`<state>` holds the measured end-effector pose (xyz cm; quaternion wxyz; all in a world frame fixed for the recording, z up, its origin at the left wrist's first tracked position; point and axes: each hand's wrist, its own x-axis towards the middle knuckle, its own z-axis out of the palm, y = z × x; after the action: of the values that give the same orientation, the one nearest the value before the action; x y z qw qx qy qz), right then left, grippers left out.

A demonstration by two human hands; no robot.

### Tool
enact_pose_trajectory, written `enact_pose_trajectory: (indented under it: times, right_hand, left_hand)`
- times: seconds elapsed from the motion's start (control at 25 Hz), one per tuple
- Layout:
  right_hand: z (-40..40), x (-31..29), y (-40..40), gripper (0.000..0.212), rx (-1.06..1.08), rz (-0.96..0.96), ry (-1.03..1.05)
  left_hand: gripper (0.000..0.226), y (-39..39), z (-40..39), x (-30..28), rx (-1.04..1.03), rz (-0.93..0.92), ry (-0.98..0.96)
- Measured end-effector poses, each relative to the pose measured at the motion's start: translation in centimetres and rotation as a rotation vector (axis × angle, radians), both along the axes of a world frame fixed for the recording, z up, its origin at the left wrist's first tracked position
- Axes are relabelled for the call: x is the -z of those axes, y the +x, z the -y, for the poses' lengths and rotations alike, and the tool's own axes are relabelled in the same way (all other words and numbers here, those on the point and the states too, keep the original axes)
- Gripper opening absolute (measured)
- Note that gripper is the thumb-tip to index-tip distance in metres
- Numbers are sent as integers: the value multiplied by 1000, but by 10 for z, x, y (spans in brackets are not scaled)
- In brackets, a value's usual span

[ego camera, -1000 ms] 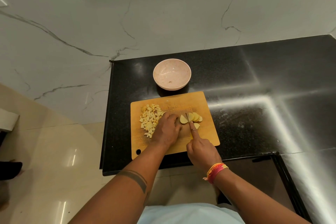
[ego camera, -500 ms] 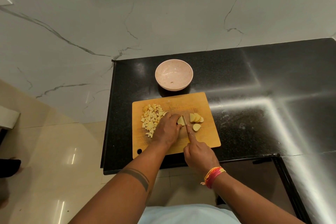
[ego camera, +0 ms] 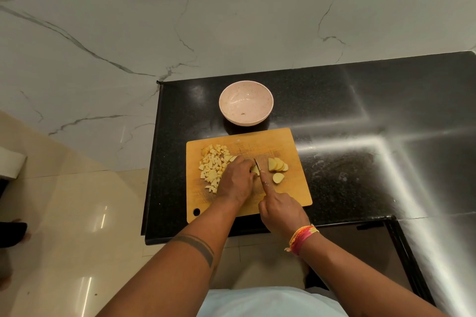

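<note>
Potato piece [ego camera: 255, 170], only a pale end showing, sits near the middle of the cutting board [ego camera: 296, 193] under my left hand [ego camera: 235, 180], whose fingers curl over it and hold it down. A second ago more of it stuck out and the knife [ego camera: 257, 164] stood right against the cut slices [ego camera: 277, 165]. Now the blade has shifted left with the holding hand, and bare board shows between it and them.

The knife's long axis runs from the board's near edge toward its far edge, with the tip pointing away and a touch left and the blade set against the piece's exposed end. My right hand [ego camera: 280, 210] grips the handle, forefinger laid straight along the blade's back.

The slices lean together toward the right edge, and a single slice [ego camera: 278, 177] lies flat just nearer me. Diced bits [ego camera: 213, 167] are heaped by the left edge. A pink bowl [ego camera: 231, 110] stands on the black counter [ego camera: 334, 110] just past the far edge.
</note>
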<state>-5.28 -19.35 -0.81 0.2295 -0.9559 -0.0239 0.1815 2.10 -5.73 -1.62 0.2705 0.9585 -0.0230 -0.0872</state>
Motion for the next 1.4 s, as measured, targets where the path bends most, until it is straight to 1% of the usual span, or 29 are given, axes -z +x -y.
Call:
enact_pose_trajectory:
  times: [0.16, 0.52, 0.72, 0.88, 1.2, 1.4]
  right_hand:
    - [-3, 1, 3, 78, -22, -5, -52]
    - [4, 1, -36, 85, -108, -33, -139]
    - [14, -4, -49, 82, -38, -82, -69]
    - [8, -7, -34, 84, 11, -49, -13]
    - [-11, -2, -6, 77, -17, -39, -16]
    - [-9, -3, -10, 77, -58, -68, -52]
  left_hand:
    - [23, -1, 1, 2, -16, -2, -2]
    - [26, 0, 3, 3, -34, -19, -2]
    - [24, -4, 4, 0, -89, -40, -14]
    - [27, -7, 3, -3, -84, -37, 18]
    - [21, -7, 3, -6, -101, -29, 30]
    - [20, -6, 4, -5, -119, -39, 22]
